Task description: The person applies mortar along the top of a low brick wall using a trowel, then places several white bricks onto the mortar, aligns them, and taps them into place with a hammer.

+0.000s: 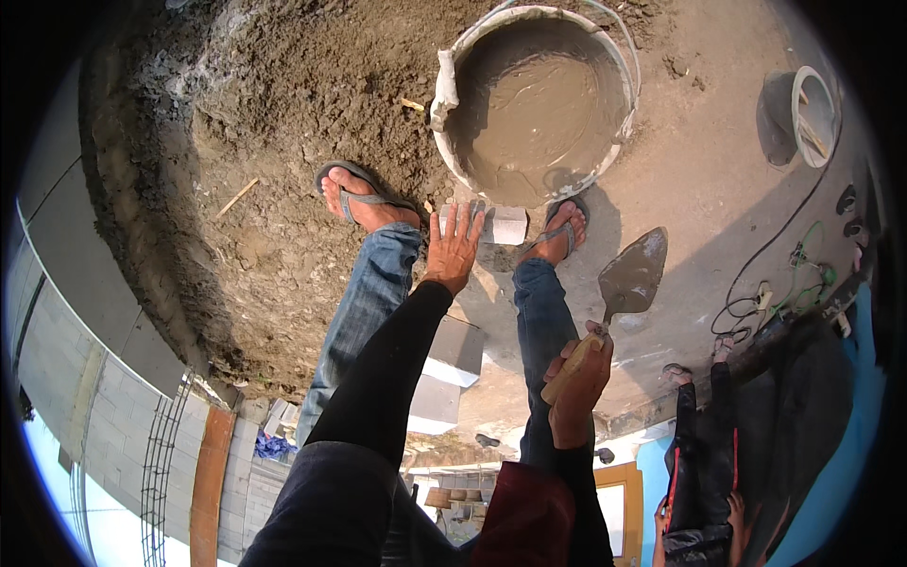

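Observation:
My left hand [452, 250] rests with fingers outstretched on one end of a small pale block [504, 226]. That block lies on the ground between my sandalled feet, just below a wide round tub [446, 99] of wet grey mortar [539, 109]. In my right hand [578, 392] is a pointing trowel, fingers wrapped round its wooden handle [565, 369]. The trowel blade [635, 272] points up and to the right, coated with grey mortar. It is apart from both the tub and the block.
Rough loose soil [283, 104] covers the ground at left. Larger pale blocks [436, 402] stand behind my left arm. A dark bucket [811, 113] with sticks sits far right, near cables [761, 302]. Another person [704, 463] is at lower right, beside a blue wall.

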Demonstrator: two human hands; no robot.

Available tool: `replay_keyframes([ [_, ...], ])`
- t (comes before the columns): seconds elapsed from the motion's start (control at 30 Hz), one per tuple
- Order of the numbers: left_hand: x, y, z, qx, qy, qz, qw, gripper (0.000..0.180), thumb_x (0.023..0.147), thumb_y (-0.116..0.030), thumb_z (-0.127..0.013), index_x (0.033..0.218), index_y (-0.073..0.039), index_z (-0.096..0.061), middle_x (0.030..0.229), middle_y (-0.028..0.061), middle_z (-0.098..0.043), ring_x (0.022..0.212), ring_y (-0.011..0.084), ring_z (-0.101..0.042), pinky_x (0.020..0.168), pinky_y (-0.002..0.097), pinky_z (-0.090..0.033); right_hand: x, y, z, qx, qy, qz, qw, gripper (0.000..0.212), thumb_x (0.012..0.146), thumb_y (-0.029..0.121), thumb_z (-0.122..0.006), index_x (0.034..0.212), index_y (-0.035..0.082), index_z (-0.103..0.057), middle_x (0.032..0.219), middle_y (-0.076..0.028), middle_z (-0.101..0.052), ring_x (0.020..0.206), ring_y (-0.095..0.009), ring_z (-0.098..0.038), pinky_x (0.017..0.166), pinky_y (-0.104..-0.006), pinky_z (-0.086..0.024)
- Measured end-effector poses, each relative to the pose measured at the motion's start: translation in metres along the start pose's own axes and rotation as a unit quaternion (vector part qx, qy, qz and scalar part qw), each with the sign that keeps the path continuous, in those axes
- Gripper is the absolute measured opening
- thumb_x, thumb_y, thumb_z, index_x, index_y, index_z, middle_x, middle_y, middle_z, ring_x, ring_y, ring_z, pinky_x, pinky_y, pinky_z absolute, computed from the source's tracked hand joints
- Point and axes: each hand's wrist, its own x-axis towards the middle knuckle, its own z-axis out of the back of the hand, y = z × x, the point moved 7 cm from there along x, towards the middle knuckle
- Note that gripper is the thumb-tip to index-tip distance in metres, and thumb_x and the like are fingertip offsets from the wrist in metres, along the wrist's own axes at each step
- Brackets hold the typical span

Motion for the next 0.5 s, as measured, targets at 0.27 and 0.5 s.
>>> replay_keyframes([
  [0.27, 0.035, 0.007, -0.053, -0.038, 0.003, 0.023, 0.999, 0.059, 0.086, -0.015, -0.071, 0.139, -0.003, -0.047, 0.126, 0.0162, -0.062, 0.122, 0.0338, -0.063, 0.095, 0.0506, -0.053, 0.025, 0.030, 0.014, 0.035, 0.008, -0.068, 0.997, 0.041, 0.108, 0.036, -0.036, 0.132, 0.006, -0.052, 0.080, -0.004, -0.055, 0.050, -0.012, -0.051, 0.045, -0.0277, -0.043],
  [0.5, -0.091, -0.021, 0.115, -0.251, 0.043, 0.175, 0.951, 0.076, 0.068, -0.041, -0.087, 0.120, 0.001, -0.052, 0.112, 0.0230, -0.069, 0.099, 0.0431, -0.072, 0.077, 0.0516, -0.060, 0.044, 0.002, 0.027, 0.007, 0.029, 0.009, 1.000, 0.041, 0.107, 0.045, -0.041, 0.132, 0.013, -0.050, 0.089, -0.002, -0.049, 0.062, -0.014, -0.050, 0.053, -0.0311, -0.043],
])
